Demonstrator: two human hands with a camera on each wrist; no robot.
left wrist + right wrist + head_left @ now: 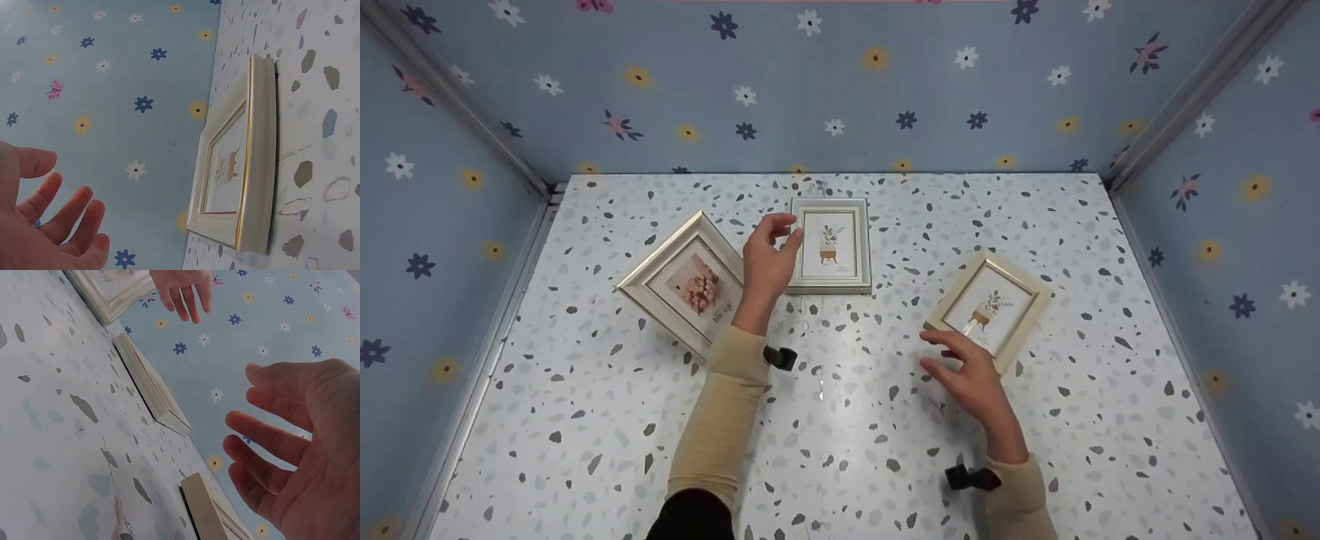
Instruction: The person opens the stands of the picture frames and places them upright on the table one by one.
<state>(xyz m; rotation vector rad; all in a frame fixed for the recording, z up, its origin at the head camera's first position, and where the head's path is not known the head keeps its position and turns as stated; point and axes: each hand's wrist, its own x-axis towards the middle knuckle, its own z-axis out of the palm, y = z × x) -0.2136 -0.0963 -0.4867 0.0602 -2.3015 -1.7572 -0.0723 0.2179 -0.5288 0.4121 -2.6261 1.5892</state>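
Three picture frames lie on a speckled white tabletop. In the head view, my left hand hovers between the left picture frame, which shows a pink flower print, and the middle silver picture frame. Its fingers are loosely bent and hold nothing; the left wrist view shows the same hand apart from the middle picture frame. My right hand is above the lower left edge of the cream picture frame, thumb and fingers spread apart. Nothing is in that hand in the right wrist view.
Blue flowered panels wall the table at the back and both sides, with metal rails in the corners. Dark camera mounts are strapped to both wrists over beige sleeves.
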